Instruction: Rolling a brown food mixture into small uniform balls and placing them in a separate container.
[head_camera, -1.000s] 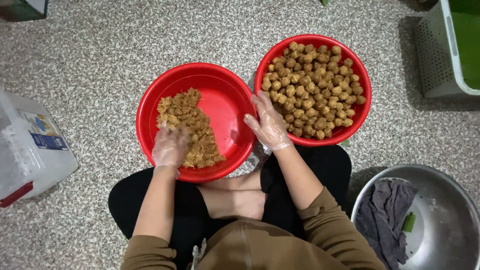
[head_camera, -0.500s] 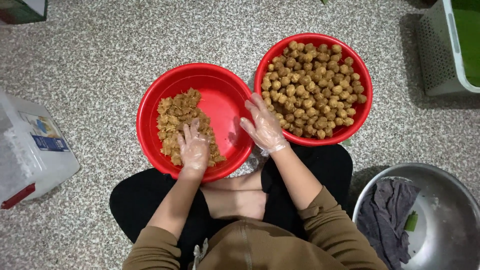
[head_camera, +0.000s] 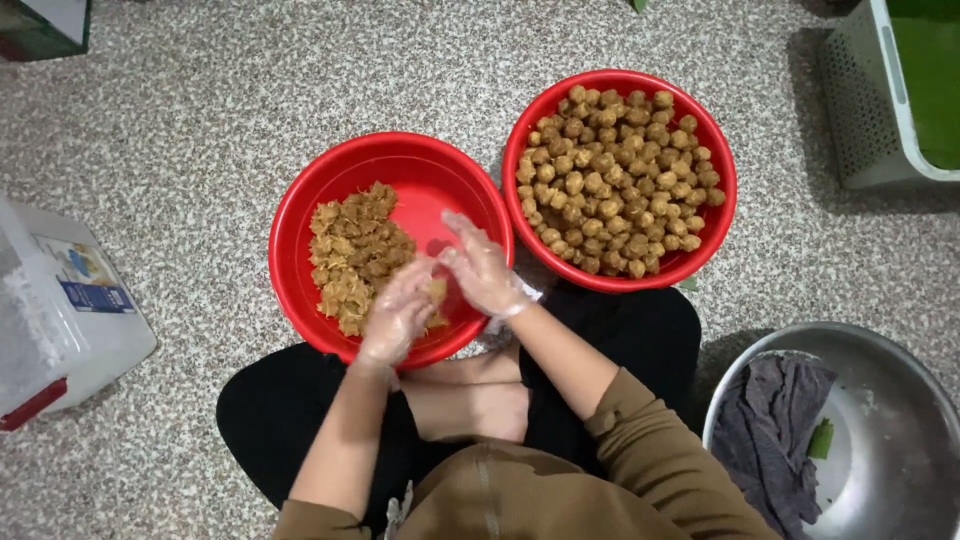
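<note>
While seated cross-legged on a speckled floor (head_camera: 200, 120), a person in thin clear gloves works over a red basin (head_camera: 300, 215) resting against the knees, the left hand (head_camera: 398, 312) and the right hand (head_camera: 482, 268) brought together above its near rim. Both hands are cupped around a small lump of the brown shredded filling (head_camera: 355, 250), which lies heaped on the left side of that basin; whether the fingers press it tight or only cradle it cannot be told from above. A second red basin (head_camera: 722, 170), just beside the first and touching or nearly touching it, is packed with finished brown balls (head_camera: 615, 175). Good rolling here would seem to call for an even portion, light turning pressure between the palms, and hands kept over the basin so crumbs drop back in. Room is tight: the right forearm has only a short swing across the two rims to reach the full basin, which is loaded close to its edge. A steel bowl (head_camera: 900, 470) holding a grey cloth (head_camera: 770, 430) sits at the person's right, a white crate (head_camera: 860, 110) farther off, a white plastic box (head_camera: 75, 330) to the left.
</note>
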